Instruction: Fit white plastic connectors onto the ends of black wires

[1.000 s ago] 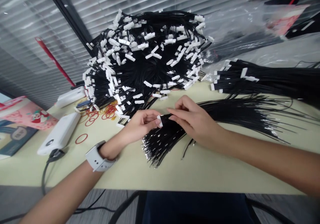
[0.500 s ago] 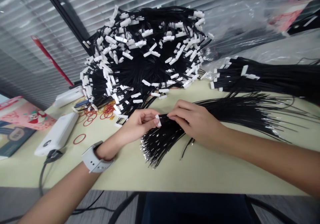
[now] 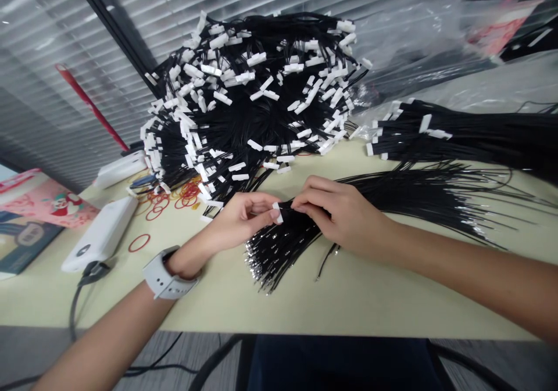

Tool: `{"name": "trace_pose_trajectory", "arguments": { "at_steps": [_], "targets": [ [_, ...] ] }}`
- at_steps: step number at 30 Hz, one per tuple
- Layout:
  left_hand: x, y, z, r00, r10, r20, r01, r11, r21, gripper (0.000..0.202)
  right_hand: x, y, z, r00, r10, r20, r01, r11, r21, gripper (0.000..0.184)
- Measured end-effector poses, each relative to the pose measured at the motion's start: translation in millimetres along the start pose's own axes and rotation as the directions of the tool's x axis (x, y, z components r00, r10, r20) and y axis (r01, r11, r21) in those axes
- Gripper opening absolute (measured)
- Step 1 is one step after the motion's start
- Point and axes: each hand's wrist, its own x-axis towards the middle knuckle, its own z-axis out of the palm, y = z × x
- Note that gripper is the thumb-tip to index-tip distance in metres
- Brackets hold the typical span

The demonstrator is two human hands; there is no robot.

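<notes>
My left hand [image 3: 242,216], with a grey watch on its wrist, pinches a small white connector [image 3: 276,212] between thumb and fingers. My right hand [image 3: 337,211] meets it from the right, its fingertips pinched on a thin black wire at the connector's end. Both hands hover over a fan of loose black wires [image 3: 279,246] with bare metal tips that lies on the pale table [image 3: 349,298]. Behind them rises a big heap of black wires fitted with white connectors [image 3: 253,100].
More bundled wires with connectors [image 3: 457,132] lie at the right, with clear plastic bags [image 3: 414,48] behind. At the left are red rubber bands [image 3: 159,202], a white power bank [image 3: 102,234] with a cable, and a pink box [image 3: 43,199].
Both hands stay pinched together at the connector, and the right fingertips have closed in slightly on it. The view has shifted a little.
</notes>
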Motion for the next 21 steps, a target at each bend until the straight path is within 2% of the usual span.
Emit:
{"name": "trace_pose_trajectory", "arguments": {
  "at_steps": [5,14,17,21],
  "targets": [
    [-2,2,2.4,1.0,0.004,0.018,-0.003,1.0,-0.011,0.008,0,0,3,1.0,0.017,-0.006,-0.017,1.0,-0.011,0.019],
    [-5,6,4.3,0.999,0.01,0.03,-0.009,0.999,-0.052,0.011,-1,-3,4,0.996,-0.032,-0.078,0.031,0.999,-0.006,0.019],
    [-3,6,4.7,1.0,0.021,-0.008,-0.021,1.0,-0.016,0.012,4,-2,-3,0.999,-0.035,-0.024,0.034,0.999,-0.039,0.02],
    [2,2,3.4,0.998,0.038,-0.051,-0.037,0.999,0.015,0.012,14,0,-34,0.988,-0.089,0.126,0.099,0.992,-0.077,0.01]
  ]
}}
